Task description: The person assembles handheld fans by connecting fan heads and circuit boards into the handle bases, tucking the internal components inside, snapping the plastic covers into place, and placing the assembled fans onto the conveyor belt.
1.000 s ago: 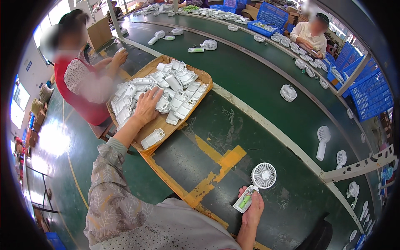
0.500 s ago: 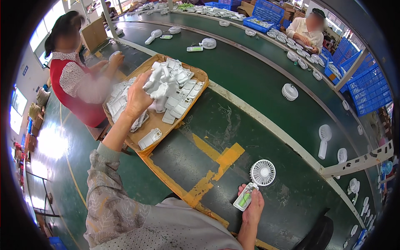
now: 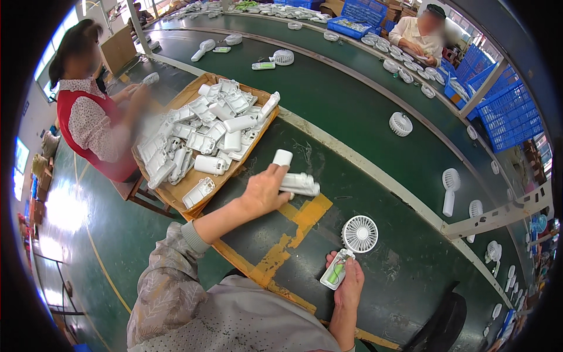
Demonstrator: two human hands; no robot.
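In my right hand (image 3: 349, 284) I hold a white fan (image 3: 355, 242), gripped by its handle (image 3: 346, 256) between thumb and fingers. The handle is open on the side that faces up, and a green battery (image 3: 336, 274) shows in it. The round head points away from me, over the dark bench (image 3: 399, 276).

My left hand (image 3: 262, 190) is closed around several white covers (image 3: 302, 183): one sticks up past my fingers, the others lie crosswise, reaching out to the right. They are above the bench near the yellow tape (image 3: 311, 214), between the fan and the tray; I cannot tell whether any touches the surface.

The tray (image 3: 173, 191), to my left, bears a jumbled heap (image 3: 208, 126) of more covers, with a single cover (image 3: 199, 192) lying apart in its near corner. Past the tray sits a co-worker (image 3: 88, 126) in a red vest, holding a fan.

Beyond the pale rail (image 3: 358, 167) runs the green belt (image 3: 346, 100), with fans spread along it. Across it another person (image 3: 407, 32) works at a row of fans, near blue crates (image 3: 509, 117).
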